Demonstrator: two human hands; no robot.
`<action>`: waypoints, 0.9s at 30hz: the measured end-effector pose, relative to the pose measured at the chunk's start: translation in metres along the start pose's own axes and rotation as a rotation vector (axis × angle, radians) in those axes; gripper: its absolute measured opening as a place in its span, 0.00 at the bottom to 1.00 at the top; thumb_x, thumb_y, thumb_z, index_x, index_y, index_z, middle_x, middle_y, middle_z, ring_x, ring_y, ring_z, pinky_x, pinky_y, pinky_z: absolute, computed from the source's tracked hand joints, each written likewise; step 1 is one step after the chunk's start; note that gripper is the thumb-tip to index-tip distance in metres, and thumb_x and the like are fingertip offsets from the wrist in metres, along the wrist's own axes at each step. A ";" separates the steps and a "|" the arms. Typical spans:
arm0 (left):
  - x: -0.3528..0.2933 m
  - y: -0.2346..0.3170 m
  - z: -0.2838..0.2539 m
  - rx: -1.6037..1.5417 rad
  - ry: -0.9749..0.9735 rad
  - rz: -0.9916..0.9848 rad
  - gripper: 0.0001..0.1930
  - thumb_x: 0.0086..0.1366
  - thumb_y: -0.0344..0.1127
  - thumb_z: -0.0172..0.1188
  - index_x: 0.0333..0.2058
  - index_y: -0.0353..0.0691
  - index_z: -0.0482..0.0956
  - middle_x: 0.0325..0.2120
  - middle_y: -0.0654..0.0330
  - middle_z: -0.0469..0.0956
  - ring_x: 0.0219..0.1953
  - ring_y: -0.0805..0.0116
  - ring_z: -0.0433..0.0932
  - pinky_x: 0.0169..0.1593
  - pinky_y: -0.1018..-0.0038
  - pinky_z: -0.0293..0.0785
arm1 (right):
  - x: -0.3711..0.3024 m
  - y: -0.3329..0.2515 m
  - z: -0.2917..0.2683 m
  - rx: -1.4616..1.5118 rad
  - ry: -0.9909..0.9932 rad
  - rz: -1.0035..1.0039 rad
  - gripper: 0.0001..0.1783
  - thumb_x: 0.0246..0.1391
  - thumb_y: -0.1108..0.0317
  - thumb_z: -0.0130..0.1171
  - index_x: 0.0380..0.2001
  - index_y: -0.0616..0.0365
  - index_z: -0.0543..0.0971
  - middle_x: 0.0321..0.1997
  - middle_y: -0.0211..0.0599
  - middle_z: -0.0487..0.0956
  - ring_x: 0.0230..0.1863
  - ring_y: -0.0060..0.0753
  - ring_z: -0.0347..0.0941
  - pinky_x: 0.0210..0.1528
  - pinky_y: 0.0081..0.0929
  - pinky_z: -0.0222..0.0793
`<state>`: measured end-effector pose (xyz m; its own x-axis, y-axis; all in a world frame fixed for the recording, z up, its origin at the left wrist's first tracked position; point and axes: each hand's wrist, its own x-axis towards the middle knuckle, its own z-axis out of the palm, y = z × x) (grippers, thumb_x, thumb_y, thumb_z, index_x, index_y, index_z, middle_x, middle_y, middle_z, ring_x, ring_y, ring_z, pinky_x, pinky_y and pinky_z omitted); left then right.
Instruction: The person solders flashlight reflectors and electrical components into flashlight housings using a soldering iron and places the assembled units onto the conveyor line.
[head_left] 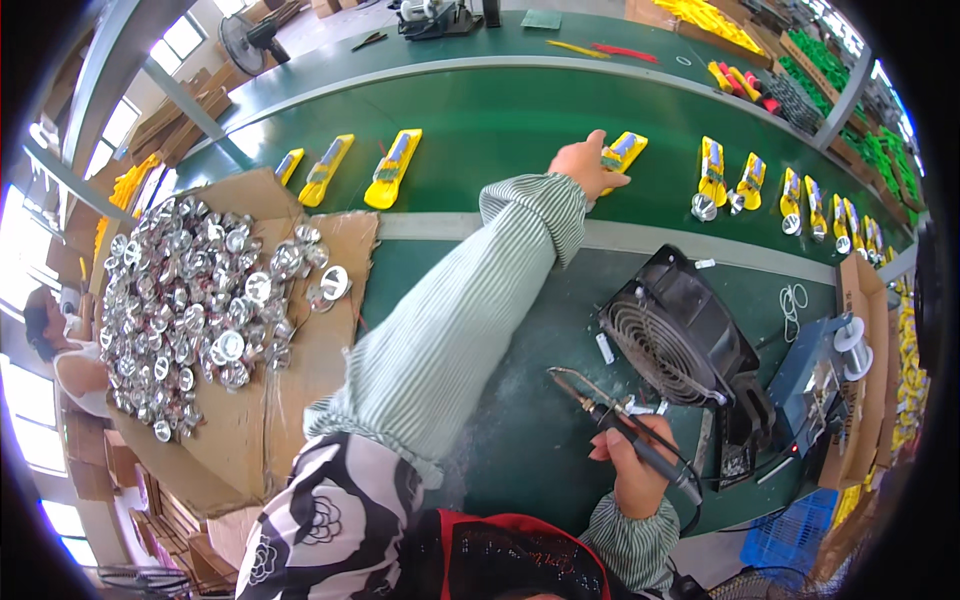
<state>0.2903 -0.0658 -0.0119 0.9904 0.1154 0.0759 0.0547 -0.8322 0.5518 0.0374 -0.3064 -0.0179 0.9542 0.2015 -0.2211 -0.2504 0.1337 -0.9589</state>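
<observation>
My left hand (590, 166) reaches across to the green belt, its fingers closed around the near left part of a yellow flashlight housing (628, 147). A bluish-grey battery and a small green circuit board lie in that housing. In my right hand (640, 466) is a soldering iron (655, 458), held by its dark handle, with the bent metal tip pointing up and left over the green bench. More yellow housings (394, 170) lie spaced out to the left. Those on the right (711, 172) have silver reflector cups (703, 208) at their near ends.
A heap of silver reflectors (190, 310) fills a cardboard tray (340, 235) on the left. A black fan (680, 330) stands right of centre, beside a blue soldering unit (805, 375) and a solder wire spool (853, 348). Another person (75, 360) is at far left.
</observation>
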 end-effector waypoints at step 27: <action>-0.217 -0.069 -0.126 0.182 0.032 -0.040 0.35 0.53 0.38 0.60 0.59 0.40 0.58 0.40 0.42 0.74 0.44 0.47 0.74 0.46 0.61 0.71 | -0.009 0.003 0.008 -0.041 -0.047 -0.118 0.11 0.49 0.79 0.57 0.37 0.68 0.70 0.26 0.46 0.78 0.23 0.29 0.76 0.27 0.22 0.74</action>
<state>0.0559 0.0351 0.0387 0.9826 0.1653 0.0845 0.1191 -0.9104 0.3962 0.0271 -0.2998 -0.0175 0.9677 0.2319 -0.0985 -0.1287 0.1192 -0.9845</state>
